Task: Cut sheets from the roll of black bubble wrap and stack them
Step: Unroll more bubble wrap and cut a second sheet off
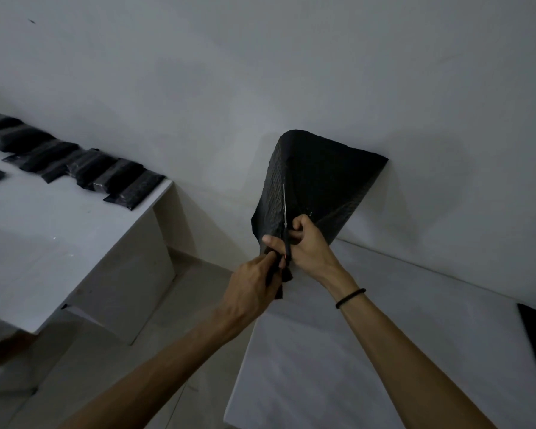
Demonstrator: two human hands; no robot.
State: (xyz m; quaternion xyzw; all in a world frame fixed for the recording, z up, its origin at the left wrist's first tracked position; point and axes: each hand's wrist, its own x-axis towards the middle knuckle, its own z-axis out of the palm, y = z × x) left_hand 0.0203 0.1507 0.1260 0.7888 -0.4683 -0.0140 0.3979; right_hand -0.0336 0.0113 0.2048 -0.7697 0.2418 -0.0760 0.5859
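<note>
Head view: my left hand (pixel 254 289) pinched the black bubble wrap (pixel 322 181) at its lower edge; my right hand (pixel 311 249) gripped scissors (pixel 285 209), blade against the wrap.

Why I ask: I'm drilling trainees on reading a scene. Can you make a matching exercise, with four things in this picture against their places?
Things
1. black bubble wrap sheet
2. silver-bladed scissors
3. row of black wrapped packets
4. thin black wristband

Places
A. around the wrist of the right hand
B. on the white table at left
C. pinched at its lower edge by the left hand
D. blade pointing up across the sheet

Pairs: 1-C, 2-D, 3-B, 4-A
</note>
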